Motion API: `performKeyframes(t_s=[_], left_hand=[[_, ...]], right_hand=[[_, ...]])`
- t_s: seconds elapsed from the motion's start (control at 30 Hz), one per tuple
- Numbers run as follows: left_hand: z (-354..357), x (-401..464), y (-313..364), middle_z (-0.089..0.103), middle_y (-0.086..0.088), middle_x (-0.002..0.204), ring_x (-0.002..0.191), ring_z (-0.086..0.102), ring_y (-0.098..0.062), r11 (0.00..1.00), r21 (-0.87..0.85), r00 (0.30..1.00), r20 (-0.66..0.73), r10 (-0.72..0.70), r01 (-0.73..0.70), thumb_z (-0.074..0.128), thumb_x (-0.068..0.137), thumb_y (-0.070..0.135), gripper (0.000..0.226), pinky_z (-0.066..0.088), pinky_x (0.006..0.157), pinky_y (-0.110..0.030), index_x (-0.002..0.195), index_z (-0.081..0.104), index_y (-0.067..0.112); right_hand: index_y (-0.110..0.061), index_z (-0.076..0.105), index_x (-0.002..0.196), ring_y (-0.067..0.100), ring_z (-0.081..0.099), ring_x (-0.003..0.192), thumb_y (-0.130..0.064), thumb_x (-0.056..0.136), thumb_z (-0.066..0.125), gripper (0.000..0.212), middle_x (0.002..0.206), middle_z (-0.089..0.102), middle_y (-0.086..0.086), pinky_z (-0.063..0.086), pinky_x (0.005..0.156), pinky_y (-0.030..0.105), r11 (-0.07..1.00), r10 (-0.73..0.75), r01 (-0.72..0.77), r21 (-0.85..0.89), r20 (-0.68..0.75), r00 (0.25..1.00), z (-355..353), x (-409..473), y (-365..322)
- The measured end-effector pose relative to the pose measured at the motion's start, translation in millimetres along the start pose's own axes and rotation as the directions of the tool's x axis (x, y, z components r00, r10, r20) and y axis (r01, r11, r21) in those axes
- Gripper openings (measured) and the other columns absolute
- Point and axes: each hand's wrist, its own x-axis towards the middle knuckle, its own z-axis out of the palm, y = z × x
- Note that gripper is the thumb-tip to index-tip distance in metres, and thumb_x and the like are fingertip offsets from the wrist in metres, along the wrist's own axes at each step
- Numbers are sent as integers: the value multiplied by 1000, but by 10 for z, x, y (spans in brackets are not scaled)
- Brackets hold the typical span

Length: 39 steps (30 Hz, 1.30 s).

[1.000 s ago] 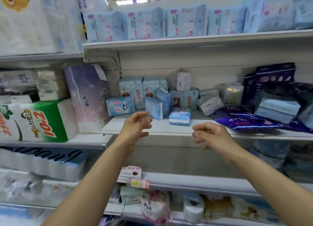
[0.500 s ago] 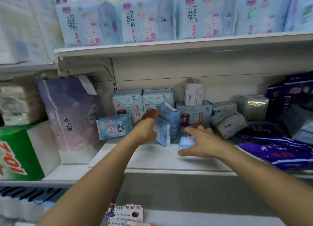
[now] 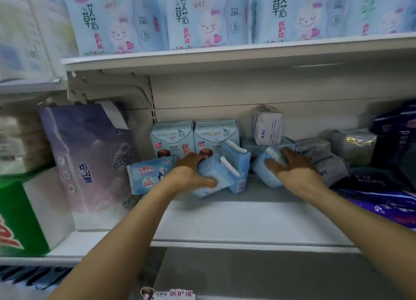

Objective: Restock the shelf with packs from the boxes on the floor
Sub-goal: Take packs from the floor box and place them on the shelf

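Left hand (image 3: 191, 176) grasps light-blue pack (image 3: 210, 178) on middle shelf (image 3: 247, 223), in front of two upright 36-count packs (image 3: 194, 137). Right hand (image 3: 295, 171) grasps second blue pack (image 3: 266, 171), right of them. Grey packs (image 3: 324, 158) further right.

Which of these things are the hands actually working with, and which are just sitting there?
In use:
left hand gripping a light blue pack
right hand on a small blue pack
middle shelf

Lying about:
purple tissue bag
grey packs
bunny packs
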Motion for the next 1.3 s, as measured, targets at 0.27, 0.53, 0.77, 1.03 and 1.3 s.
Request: performKeyframes(t_s=[0.27,0.53,0.77,1.03,1.3], left_hand=[[180,114,132,76,-8,96,93,72,-27,467,-833,947,192,-257,295,75,82,27,32,56,91,-43,108,64,12],[266,109,185,73,-14,96,93,66,-32,156,-932,929,285,-236,326,68,82,28,29,50,98,-46,104,66,10],[380,-58,516,74,-14,86,69,70,-26,94,-930,931,344,-118,356,55,90,35,31,51,79,-38,93,69,8],[763,-378,1269,71,-11,99,80,70,-25,-28,-960,956,276,96,280,78,62,39,61,59,71,-36,115,64,11],[1446,-976,2595,69,-12,110,84,71,-24,-73,-928,902,333,275,364,80,65,42,70,59,64,-32,124,60,11]], right_hand=[[-14,52,107,16,61,76,-43,92,59,33,106,58,7,58,49,32,843,117,-147,518,89,989,213,135,-336],[-26,49,122,16,63,99,-36,61,90,74,117,61,-3,59,81,43,832,73,-153,534,168,983,286,99,-192],[-31,38,127,8,59,100,-52,52,89,93,117,58,-10,52,87,28,906,-46,4,424,89,995,-79,-143,-49],[-49,35,137,12,50,118,-46,72,69,73,135,49,-17,42,100,36,937,-94,118,329,-88,992,-968,-655,426],[-44,47,125,13,53,114,-48,70,66,58,131,52,-11,45,87,31,895,16,38,445,-118,993,-2173,-1513,1344]])
